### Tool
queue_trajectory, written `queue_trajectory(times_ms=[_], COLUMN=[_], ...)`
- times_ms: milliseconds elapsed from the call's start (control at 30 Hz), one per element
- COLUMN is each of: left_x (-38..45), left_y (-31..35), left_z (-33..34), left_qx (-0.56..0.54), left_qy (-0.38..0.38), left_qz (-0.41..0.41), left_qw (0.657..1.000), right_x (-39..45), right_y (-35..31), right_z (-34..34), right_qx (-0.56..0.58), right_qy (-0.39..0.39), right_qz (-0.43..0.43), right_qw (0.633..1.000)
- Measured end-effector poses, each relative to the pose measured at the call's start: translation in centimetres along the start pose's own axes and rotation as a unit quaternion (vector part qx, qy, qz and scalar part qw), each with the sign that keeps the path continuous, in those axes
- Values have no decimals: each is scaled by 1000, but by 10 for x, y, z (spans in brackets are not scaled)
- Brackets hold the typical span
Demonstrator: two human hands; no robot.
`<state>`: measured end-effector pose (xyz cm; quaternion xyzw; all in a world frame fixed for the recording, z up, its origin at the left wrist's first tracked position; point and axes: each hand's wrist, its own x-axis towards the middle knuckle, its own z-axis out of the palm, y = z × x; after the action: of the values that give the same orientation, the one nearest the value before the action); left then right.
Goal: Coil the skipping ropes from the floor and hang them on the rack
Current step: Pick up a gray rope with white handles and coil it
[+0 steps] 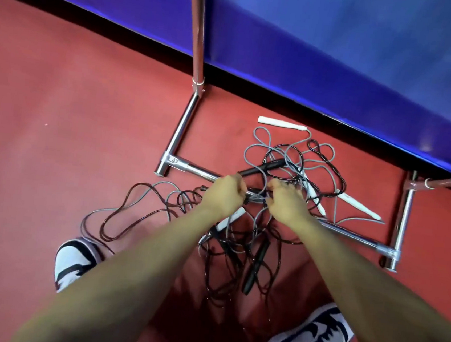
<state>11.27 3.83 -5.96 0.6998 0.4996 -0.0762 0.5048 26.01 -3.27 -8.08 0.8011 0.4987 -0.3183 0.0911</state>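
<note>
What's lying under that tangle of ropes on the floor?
The rack's chrome base bar runs beneath the ropes, over red floor. Its middle stretch is hidden by the cords and both hands: left hand, right hand.

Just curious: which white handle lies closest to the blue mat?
The white handle lying alone at the top, just below the blue mat; the others sit lower.

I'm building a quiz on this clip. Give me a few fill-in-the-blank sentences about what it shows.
1. The floor is ____ in colour.
2. The left hand grips a ____ handle.
3. The ropes lie tangled across the rack's ____ bar.

Missing words: red; black; bottom
</note>
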Motion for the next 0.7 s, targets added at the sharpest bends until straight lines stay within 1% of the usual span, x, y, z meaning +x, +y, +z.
queue_trajectory(times_ms=[67, 100, 167, 233, 267, 367, 400, 467, 567, 667, 700], left_x=[12, 17, 25, 30, 32, 25, 19, 4, -31, -76, -91], left_y=[-7, -9, -13, -13, -12, 0, 7, 22, 49, 79, 89], left_z=[17, 25, 39, 46, 48, 40, 35, 18, -14, -52, -66], left_qx=[6, 14, 40, 66, 77, 96, 83, 32, -13, -46, -62], left_qy=[-8, -11, -19, -26, -25, -11, 0, 33, 78, 83, 89], left_qz=[2, 9, 31, 47, 53, 79, 86, 93, 127, 169, 181], left_qw=[1000, 1000, 999, 996, 995, 992, 993, 995, 989, 981, 977], right_x=[9, 12, 15, 14, 11, -1, -7, -25, -56, -91, -102], right_y=[7, 10, 13, 15, 15, 14, 11, 2, -9, -22, -25], right_z=[12, 17, 22, 21, 20, 8, -1, -23, -58, -95, -107], right_qx=[-61, -84, -127, -130, -112, -11, 18, 59, 120, 212, 225], right_qy=[-18, -13, 27, 76, 106, 200, 220, 231, 246, 257, 263], right_qz=[11, 14, -5, -33, -52, -118, -136, -159, -156, -119, -105], right_qw=[998, 996, 991, 988, 987, 973, 966, 958, 949, 935, 932])
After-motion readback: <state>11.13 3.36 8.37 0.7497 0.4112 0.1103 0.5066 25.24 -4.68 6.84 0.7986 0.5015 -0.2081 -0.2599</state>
